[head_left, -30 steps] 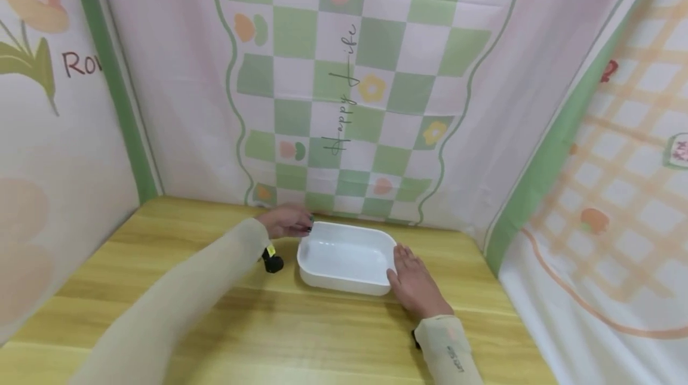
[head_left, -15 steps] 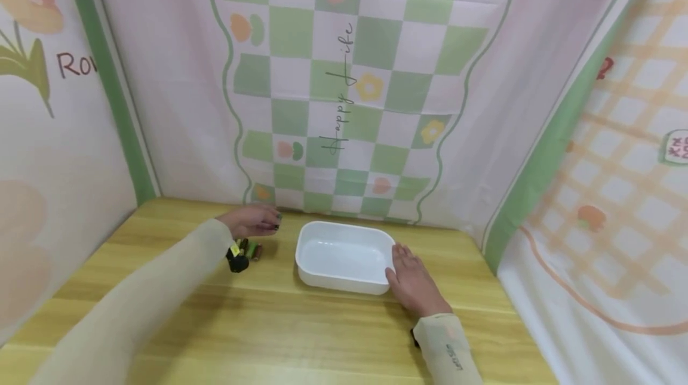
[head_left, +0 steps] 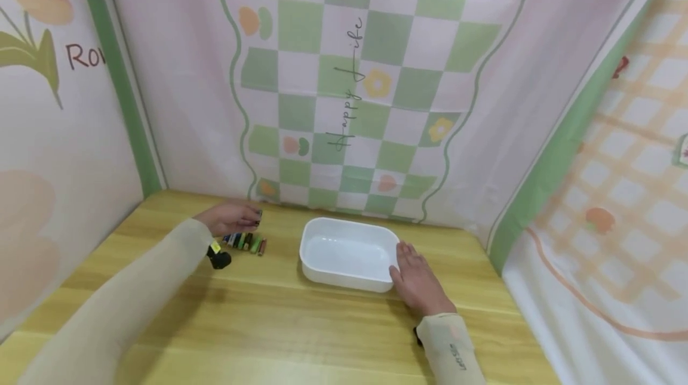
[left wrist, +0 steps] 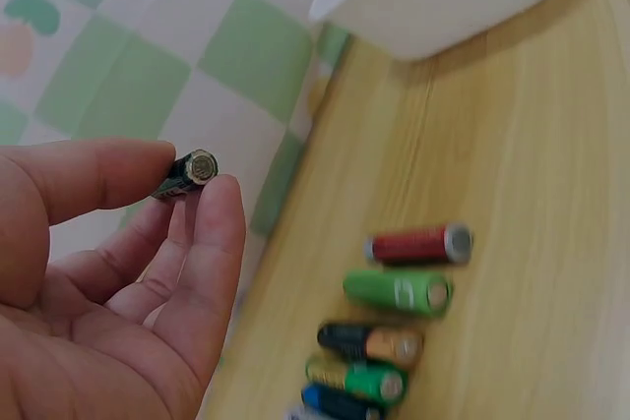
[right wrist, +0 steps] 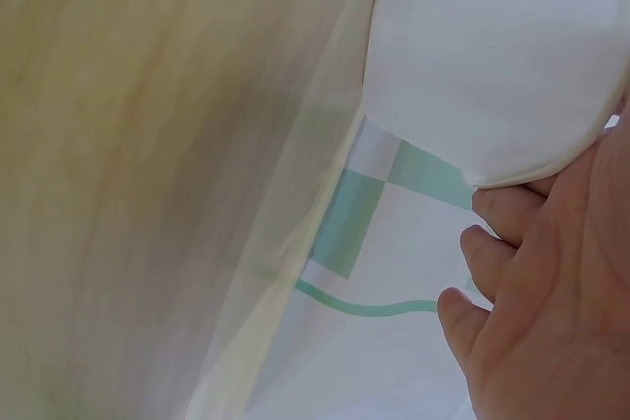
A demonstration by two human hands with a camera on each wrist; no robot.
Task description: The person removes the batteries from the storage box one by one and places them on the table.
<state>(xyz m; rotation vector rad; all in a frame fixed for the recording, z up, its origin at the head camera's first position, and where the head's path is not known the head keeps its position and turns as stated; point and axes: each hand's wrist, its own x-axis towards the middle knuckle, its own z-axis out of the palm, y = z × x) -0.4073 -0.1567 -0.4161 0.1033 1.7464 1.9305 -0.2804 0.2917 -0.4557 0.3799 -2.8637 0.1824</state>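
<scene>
My left hand [head_left: 228, 218] pinches a dark green battery [left wrist: 187, 173] between thumb and fingertips, above the table. Below and beside this hand lies a row of several batteries [head_left: 246, 242]. In the left wrist view a red battery [left wrist: 413, 245] is nearest the tray's side, followed by a light green battery [left wrist: 396, 292] and a black-and-copper battery [left wrist: 369, 342]. My right hand [head_left: 421, 283] rests against the right end of a white rectangular tray [head_left: 346, 282], its fingers along the outer wall. Its thumb is out of sight in the right wrist view.
The wooden table [head_left: 258, 325] runs back to a green-and-white checked cloth [head_left: 344, 104]. Patterned cloths hang at both sides, the right cloth [head_left: 607, 194] close to the table's edge. A black wrist device [head_left: 219, 257] sits under my left sleeve.
My left hand has moved left, away from the tray, to above the battery row, which has come into sight. The tray and my right hand stay in place.
</scene>
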